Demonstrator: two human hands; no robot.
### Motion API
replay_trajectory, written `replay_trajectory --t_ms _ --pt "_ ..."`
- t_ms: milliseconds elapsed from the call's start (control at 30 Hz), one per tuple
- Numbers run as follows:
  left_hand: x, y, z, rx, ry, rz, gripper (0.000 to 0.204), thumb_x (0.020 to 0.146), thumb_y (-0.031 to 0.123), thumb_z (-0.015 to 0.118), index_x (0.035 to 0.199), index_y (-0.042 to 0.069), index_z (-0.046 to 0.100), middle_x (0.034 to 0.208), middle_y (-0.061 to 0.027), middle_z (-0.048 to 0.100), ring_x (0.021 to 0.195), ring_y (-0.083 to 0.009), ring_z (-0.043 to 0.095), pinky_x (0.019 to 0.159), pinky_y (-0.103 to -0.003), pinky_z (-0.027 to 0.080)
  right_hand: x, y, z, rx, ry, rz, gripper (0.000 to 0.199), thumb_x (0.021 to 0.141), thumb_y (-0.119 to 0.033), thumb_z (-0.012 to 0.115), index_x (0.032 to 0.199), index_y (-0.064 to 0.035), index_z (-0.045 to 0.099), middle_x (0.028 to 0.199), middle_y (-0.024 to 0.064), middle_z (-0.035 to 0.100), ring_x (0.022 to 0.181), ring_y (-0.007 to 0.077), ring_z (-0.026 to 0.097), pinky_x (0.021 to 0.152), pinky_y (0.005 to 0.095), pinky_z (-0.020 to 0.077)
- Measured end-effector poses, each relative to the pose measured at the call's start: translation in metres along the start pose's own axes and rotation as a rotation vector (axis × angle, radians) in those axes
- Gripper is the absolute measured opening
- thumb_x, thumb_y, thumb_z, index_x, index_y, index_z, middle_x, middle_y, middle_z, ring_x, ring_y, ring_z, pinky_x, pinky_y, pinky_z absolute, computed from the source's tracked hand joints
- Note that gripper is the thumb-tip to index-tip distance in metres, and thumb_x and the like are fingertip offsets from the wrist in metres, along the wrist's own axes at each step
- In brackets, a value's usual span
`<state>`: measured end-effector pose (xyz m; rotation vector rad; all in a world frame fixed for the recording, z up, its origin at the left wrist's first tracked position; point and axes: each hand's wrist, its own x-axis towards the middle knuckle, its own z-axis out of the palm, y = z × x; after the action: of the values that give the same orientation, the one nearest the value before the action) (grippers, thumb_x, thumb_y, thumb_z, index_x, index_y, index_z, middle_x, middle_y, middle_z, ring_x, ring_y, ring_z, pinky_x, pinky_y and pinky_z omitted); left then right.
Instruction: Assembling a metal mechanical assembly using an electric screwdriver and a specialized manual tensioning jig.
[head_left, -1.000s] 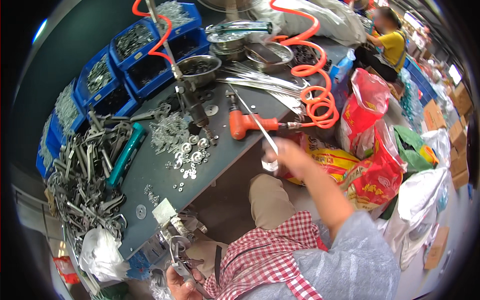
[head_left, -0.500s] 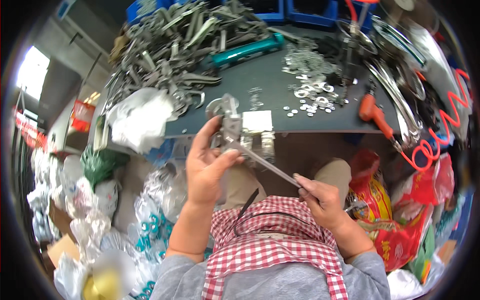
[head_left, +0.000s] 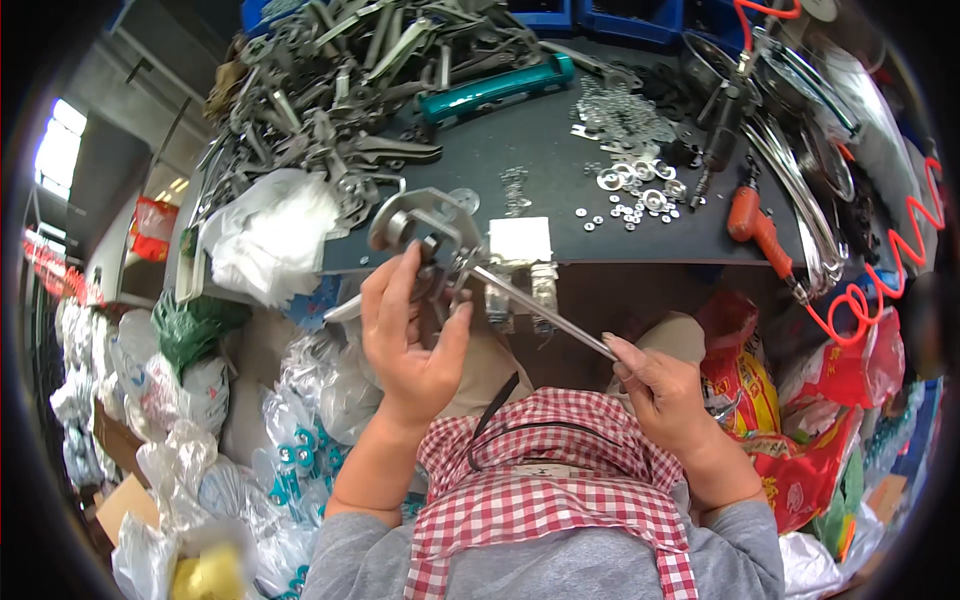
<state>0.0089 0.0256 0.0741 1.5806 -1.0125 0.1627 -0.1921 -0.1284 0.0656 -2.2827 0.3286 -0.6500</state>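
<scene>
My left hand (head_left: pixel 408 355) holds a grey metal bracket assembly (head_left: pixel 452 222) with round discs on its side, just in front of the bench edge. Its fingers are around the lower part, which they partly hide. From the assembly a thin straight metal rod (head_left: pixel 545 309) slants down to the right. My right hand (head_left: pixel 658 382) pinches the far end of this rod between thumb and fingers. A white pad (head_left: pixel 520 240) lies at the bench edge close by, above two shiny metallic strips hanging down.
On the bench (head_left: pixel 480 165) are a heap of metal parts (head_left: pixel 330 100), a teal channel-shaped piece (head_left: pixel 497 88), washers (head_left: pixel 630 190) and an orange-handled air tool (head_left: pixel 757 228) on a red coiled hose. A white plastic bag (head_left: pixel 270 230) lies left; filled bags surround my legs.
The bracket assembly has turned and shifted left, so its discs and plate now show more. My left fingers have spread around it. My right hand has moved slightly right with the rod's end.
</scene>
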Motion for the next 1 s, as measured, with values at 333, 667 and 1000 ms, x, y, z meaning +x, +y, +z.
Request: replay_trajectory --t_ms 333,667,1000 --pt "0.008 -0.004 -0.003 0.347 -0.074 -0.033 0.062 0.061 -0.001 0.065 0.121 0.0 0.048 0.106 -0.0146 0.047 0.089 -0.024 0.053 0.071 -0.029 0.048 0.02 0.006 0.014 -0.205 -0.151 0.022 0.035 0.081 -0.009 0.057 0.116 -0.0116 0.055 0.067 0.0131 0.058 0.054 0.0261 0.057 0.048 0.0357 0.0444" --pt "0.022 -0.011 0.006 0.365 -0.146 -0.032 0.062 0.06 -0.002 0.062 0.121 0.0 0.049 0.109 -0.0123 0.047 0.087 -0.0181 0.053 0.07 -0.026 0.047 0.061 0.012 0.037 0.484 -0.345 0.351 0.03 0.089 -0.016 0.05 0.118 -0.0072 0.054 0.065 0.0124 0.055 0.052 0.0146 0.051 0.053 0.0282 0.0426" --pt "0.026 -0.03 -0.012 0.314 -0.115 0.054 0.059 0.058 -0.001 0.063 0.116 0.0 0.053 0.104 -0.0136 0.05 0.08 -0.0207 0.057 0.064 -0.028 0.052 0.14 0.063 0.033 0.23 -0.475 0.281 0.031 0.085 -0.029 0.055 0.102 -0.005 0.062 0.076 0.011 0.063 0.068 0.0159 0.058 0.066 0.0326 0.0462"
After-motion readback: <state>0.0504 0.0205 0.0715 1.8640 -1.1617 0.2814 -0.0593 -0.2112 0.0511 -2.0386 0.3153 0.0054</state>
